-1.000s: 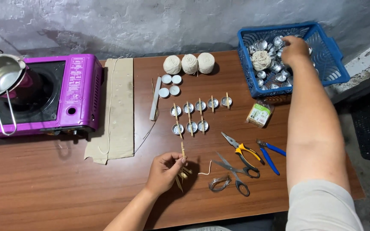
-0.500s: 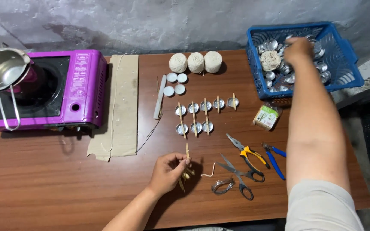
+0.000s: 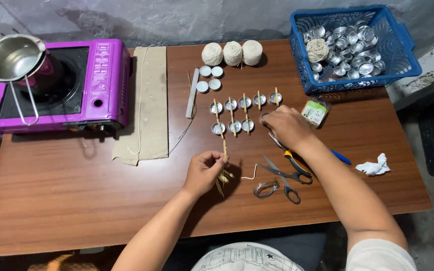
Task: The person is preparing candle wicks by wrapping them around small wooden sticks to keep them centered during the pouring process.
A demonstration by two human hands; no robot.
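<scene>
Left grip (image 3: 204, 172) clenched on bamboo sticks (image 3: 223, 170), right grip (image 3: 286, 126) hiding a metal cup (image 3: 264, 116), hold unclear

Right hand (image 3: 283, 126) is out of blue basket (image 3: 404, 60) now, back over counter (image 3: 76, 200). It sits at right end of lower row of little metal cups (image 3: 233, 125), fingers curled down; what it holds cannot be seen. Hand now covers nose of yellow pliers (image 3: 293, 161) and most of blue pliers (image 3: 338, 157). Basket cups no longer hidden by hand. Crumpled white tissue (image 3: 373, 166) comes into view on right.
</scene>
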